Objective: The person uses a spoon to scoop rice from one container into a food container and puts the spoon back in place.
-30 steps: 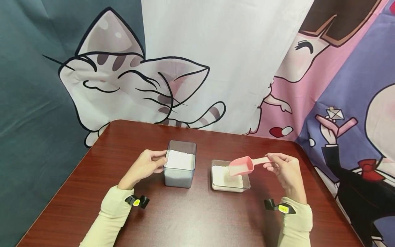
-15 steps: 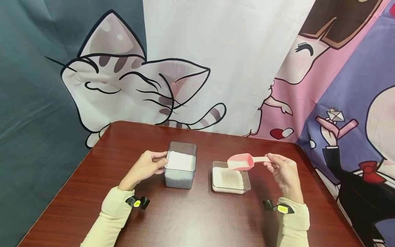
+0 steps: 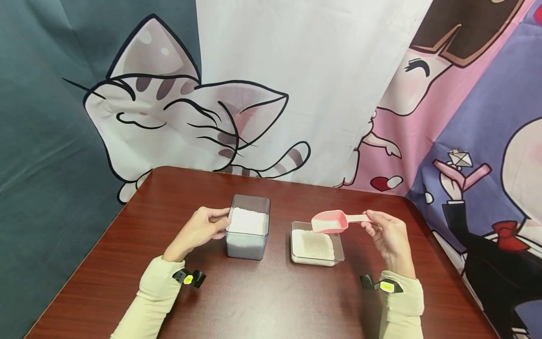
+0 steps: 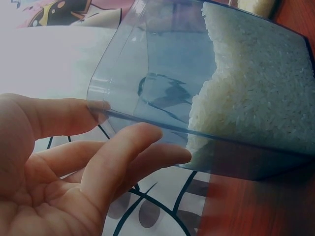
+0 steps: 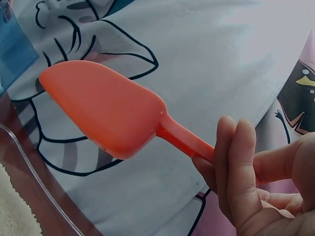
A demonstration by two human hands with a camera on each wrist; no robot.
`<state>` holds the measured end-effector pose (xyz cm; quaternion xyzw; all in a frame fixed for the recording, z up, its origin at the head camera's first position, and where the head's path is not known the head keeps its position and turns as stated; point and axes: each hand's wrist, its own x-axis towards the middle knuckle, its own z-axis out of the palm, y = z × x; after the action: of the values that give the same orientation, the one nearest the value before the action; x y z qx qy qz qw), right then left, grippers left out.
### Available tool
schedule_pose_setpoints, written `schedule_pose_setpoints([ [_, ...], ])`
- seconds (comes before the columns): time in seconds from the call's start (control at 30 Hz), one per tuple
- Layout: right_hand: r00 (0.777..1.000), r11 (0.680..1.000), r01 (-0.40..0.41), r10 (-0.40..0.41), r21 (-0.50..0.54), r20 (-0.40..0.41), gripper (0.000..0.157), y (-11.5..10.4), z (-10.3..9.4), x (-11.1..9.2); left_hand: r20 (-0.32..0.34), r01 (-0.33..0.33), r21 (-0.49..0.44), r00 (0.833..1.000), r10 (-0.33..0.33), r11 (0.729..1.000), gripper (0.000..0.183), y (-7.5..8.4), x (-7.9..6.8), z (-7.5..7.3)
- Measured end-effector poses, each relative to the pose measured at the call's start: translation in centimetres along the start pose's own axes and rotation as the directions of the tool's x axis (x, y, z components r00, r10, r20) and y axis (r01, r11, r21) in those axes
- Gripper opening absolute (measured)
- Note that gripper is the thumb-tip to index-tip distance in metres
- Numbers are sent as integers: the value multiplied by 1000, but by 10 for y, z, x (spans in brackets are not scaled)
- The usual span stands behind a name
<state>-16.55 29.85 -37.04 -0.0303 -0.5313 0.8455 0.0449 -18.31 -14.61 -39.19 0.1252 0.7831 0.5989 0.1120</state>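
Observation:
A tall, bluish clear container point(image 3: 247, 247) holds white rice point(image 4: 261, 83), banked against one side in the left wrist view. My left hand point(image 3: 199, 228) touches its left wall and rim corner with nearly straight fingers. To its right stands a low clear box point(image 3: 339, 252) of pale grain point(image 3: 313, 244). Pinched by the end of its handle, a pink scoop point(image 3: 332, 221) hangs above that box's back right part in my right hand point(image 3: 389, 235). A whitish patch shows inside the scoop. Only its underside faces the right wrist view.
Both containers stand on a dark red wooden table point(image 3: 262, 301). Behind it hangs a cloth backdrop point(image 3: 322, 84) with cartoon figures. A black strap device point(image 3: 387, 286) sits on each wrist.
The scoop has risen a little off the low box and its tip has tilted up to level. My left hand keeps its place on the tall container.

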Motion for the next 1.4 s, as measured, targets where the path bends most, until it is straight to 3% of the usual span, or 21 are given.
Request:
schedule_pose_setpoints([
  [0.37,1000,1000,25,-25,17,-1,19,4,10,0,-2,0,-4,1000,0,1000,44,-2,1,1],
  [0.8,998,998,64,-64,26,-6,17,8,45,2,-6,3,-7,1000,-3,1000,45,-2,1,1],
  [1.13,997,997,71,-71,7,40,13,11,77,9,-5,32,-8,999,-32,999,46,-2,3,0],
  [1.4,989,991,117,-110,-61,101,12,16,104,16,-11,15,-22,1000,-15,1000,45,-1,1,0],
])
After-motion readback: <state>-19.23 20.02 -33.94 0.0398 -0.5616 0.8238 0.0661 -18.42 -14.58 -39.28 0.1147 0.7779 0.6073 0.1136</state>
